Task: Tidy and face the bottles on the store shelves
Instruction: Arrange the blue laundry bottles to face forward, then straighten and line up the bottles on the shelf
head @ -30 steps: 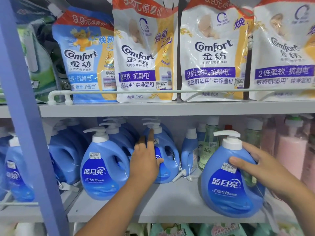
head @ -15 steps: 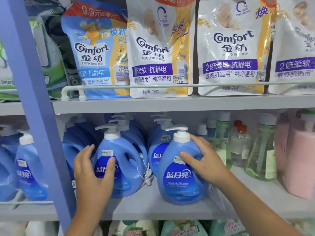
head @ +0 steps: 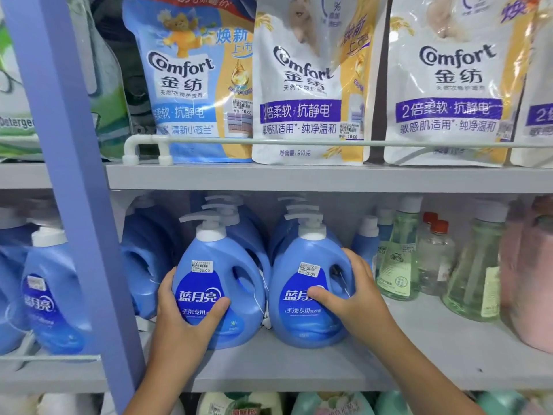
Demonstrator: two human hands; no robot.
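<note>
Two blue plastic pump bottles, left one (head: 218, 292) clasped by our left hand (head: 182, 322), right one (head: 311, 292) by right hand (head: 356, 298); facing step, next probably squaring labels forward.

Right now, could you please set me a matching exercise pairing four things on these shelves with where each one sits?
Things:
1. left hand
2. right hand
3. white pouch
4. red-capped bottle

Places:
A. upper shelf, behind the rail
B. on the left of the two front blue jugs
C. lower shelf, among clear bottles on the right
D. on the right front blue jug

Pairs: 1-B, 2-D, 3-A, 4-C
</note>
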